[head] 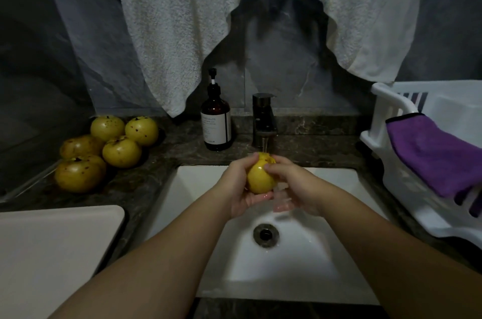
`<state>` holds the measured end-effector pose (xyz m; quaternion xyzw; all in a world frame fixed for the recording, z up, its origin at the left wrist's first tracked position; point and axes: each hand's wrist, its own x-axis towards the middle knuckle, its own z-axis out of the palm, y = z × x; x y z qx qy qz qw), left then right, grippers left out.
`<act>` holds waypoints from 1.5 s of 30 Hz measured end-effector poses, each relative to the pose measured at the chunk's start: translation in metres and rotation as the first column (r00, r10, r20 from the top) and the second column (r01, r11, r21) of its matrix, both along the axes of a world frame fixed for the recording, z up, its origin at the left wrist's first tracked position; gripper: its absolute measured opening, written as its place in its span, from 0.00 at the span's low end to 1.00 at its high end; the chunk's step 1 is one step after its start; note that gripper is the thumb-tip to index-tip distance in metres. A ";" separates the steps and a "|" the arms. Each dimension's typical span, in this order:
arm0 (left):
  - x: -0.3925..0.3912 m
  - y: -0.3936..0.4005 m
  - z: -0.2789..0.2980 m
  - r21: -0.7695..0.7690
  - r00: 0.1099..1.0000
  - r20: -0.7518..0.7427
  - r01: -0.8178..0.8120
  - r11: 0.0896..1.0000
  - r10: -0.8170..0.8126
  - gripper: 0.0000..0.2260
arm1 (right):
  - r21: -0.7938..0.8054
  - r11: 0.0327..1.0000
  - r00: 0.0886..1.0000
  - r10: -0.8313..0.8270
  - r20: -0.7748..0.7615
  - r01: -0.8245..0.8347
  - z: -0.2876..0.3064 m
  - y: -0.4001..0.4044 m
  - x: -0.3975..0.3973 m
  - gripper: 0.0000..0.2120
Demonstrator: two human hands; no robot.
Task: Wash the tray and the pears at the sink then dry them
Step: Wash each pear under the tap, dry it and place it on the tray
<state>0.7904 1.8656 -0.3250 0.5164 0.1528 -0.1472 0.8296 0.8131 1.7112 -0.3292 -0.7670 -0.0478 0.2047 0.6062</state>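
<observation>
Now, grip: my left hand [238,188] and right hand [293,185] cup the wet yellow pear [260,178], fingers curled round it.
Placement: under the black tap's stream [265,145] (so runoff drops into the white sink [339,188]).

Single head-worn wide-angle view, facing forward and down, close over the sink [307,261], wall behind

A brown soap bottle [216,124] stands on the dark desk [167,159]. A purple cloth [433,154] drapes over the white rack [391,162]. White towels [167,18] hang behind.
</observation>
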 end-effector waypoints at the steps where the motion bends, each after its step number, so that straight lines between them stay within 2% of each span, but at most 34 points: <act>1: 0.000 0.000 0.001 -0.027 1.000 0.000 -0.013 1.000 0.013 0.17 | 0.019 1.000 1.000 0.001 -0.031 0.000 0.001 0.002 -0.002 0.24; 5: 0.000 -0.002 -0.001 -0.052 1.000 0.014 -0.003 0.999 0.003 0.16 | 0.158 0.976 0.984 -0.128 -0.127 0.147 0.002 0.020 -0.007 0.18; 8: 0.001 -0.008 -0.003 -0.068 1.000 0.018 0.005 0.998 -0.003 0.16 | 0.171 0.934 0.943 -0.284 -0.173 0.312 0.005 0.035 -0.008 0.19; 12: 0.003 -0.003 -0.002 -0.143 1.000 -0.015 -0.026 0.989 0.024 0.17 | 0.292 0.906 0.944 -0.251 -0.216 0.307 0.003 0.036 -0.007 0.16; 17: 0.000 -0.007 0.001 -0.096 1.000 -0.018 -0.007 0.995 0.005 0.16 | 0.247 0.895 0.922 -0.325 -0.209 0.372 0.004 0.036 -0.005 0.12; 20: -0.002 -0.008 0.002 -0.100 0.999 -0.029 -0.030 0.995 0.027 0.15 | 0.296 0.892 0.930 -0.278 -0.241 0.343 0.003 0.035 -0.006 0.11; 23: -0.005 -0.005 0.005 -0.086 0.999 -0.033 -0.007 0.996 0.004 0.17 | 0.278 0.898 0.935 -0.296 -0.194 0.342 0.001 0.037 -0.005 0.11; 27: -0.012 -0.011 0.005 0.055 0.995 -0.050 0.092 0.994 -0.089 0.21 | 0.203 0.894 0.916 -0.397 -0.053 0.399 -0.002 0.038 0.001 0.11; 30: -0.010 -0.013 0.005 0.067 1.000 -0.012 0.026 0.997 -0.026 0.24 | 0.171 0.931 0.937 -0.340 0.077 0.323 -0.008 0.040 0.003 0.13; 33: -0.009 -0.009 0.006 0.107 1.000 0.007 -0.019 0.994 0.019 0.25 | 0.262 0.928 0.956 -0.289 0.058 0.264 -0.008 0.042 0.001 0.14; 38: -0.014 -0.013 0.009 0.123 0.999 0.002 0.035 0.992 -0.035 0.21 | 0.291 0.876 0.917 -0.399 -0.013 0.385 -0.005 0.039 0.000 0.04; 41: -0.012 -0.012 0.012 0.087 1.000 0.012 -0.017 0.996 0.016 0.20 | 0.343 0.894 0.952 -0.307 0.001 0.288 -0.006 0.036 0.001 0.07; 45: -0.012 -0.017 0.008 0.169 0.996 0.083 -0.050 0.984 0.036 0.17 | 0.154 0.925 0.922 -0.367 0.126 0.347 -0.005 0.042 0.005 0.13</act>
